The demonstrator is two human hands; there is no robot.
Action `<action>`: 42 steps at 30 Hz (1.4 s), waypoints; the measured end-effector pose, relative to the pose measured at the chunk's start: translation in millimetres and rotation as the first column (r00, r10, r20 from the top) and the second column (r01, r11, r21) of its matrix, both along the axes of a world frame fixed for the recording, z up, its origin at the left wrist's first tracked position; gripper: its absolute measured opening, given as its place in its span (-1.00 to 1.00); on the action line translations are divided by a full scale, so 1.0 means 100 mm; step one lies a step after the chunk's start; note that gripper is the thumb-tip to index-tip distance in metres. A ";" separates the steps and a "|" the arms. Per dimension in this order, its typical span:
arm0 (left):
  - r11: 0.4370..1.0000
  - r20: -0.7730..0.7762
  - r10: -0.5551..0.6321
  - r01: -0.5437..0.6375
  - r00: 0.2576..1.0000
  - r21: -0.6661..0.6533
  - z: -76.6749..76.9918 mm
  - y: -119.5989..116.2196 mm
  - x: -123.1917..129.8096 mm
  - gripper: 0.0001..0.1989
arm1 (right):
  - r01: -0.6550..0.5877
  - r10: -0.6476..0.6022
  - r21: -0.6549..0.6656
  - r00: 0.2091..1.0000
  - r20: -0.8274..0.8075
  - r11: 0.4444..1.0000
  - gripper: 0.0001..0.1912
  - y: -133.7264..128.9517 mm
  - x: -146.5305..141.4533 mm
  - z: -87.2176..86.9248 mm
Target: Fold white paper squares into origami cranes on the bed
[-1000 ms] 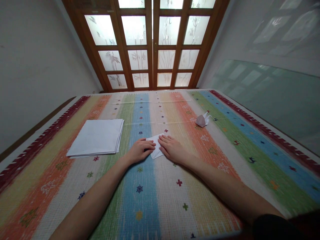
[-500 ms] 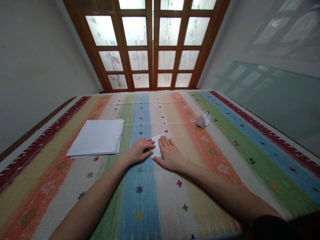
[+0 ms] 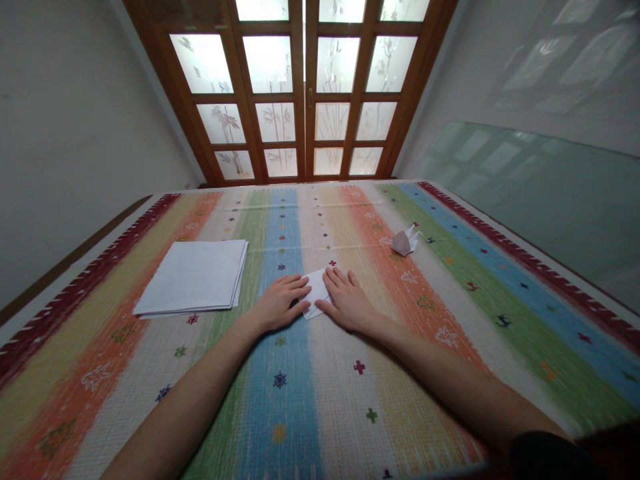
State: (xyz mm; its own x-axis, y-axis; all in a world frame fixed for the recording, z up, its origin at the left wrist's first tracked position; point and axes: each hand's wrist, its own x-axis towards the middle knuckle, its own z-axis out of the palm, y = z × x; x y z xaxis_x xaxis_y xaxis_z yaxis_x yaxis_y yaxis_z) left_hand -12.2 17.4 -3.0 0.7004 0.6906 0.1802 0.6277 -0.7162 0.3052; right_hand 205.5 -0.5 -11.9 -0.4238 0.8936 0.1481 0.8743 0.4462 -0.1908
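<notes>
A small folded piece of white paper [image 3: 315, 293] lies flat on the striped tablecloth, between my two hands. My left hand [image 3: 283, 301] rests on its left edge, palm down, fingers stretched out. On its right side lies my right hand [image 3: 349, 299], also flat, with the fingers extended over the paper's edge. Parts of the paper are hidden under both hands. Neither hand is wrapped round anything.
A stack of white paper sheets [image 3: 193, 275] lies to the left of my hands. An origami crane [image 3: 404, 241] stands at the right. Striped cloth [image 3: 345, 413] covers the table, which reaches to wooden doors with frosted panes [image 3: 306, 133]. A glass board [image 3: 540, 193] leans by the right wall.
My right hand has slid a little to the right across the paper, so more of the paper's middle shows. The left hand has barely moved.
</notes>
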 end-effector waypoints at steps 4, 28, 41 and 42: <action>1.000 -0.060 0.004 -0.004 0.998 0.012 0.04 -0.01 0.00 -0.60 | 0.067 -0.064 0.055 0.997 -0.053 0.996 -0.46 0.07 0.11 0.02; 0.995 -0.149 0.059 -0.046 0.987 0.091 0.06 -0.11 0.08 -0.51 | 0.241 -0.234 0.013 0.951 -0.205 0.970 -0.82 0.17 0.00 0.13; 0.992 -0.238 0.021 0.009 0.971 0.124 0.04 -0.13 0.08 -0.55 | 0.277 -0.273 -0.010 0.939 -0.211 0.961 -0.89 0.21 0.18 0.14; 0.993 -0.238 0.015 0.014 0.971 0.117 0.04 -0.12 0.08 -0.55 | 0.259 -0.253 -0.002 0.944 -0.213 0.966 -0.90 0.20 0.18 0.13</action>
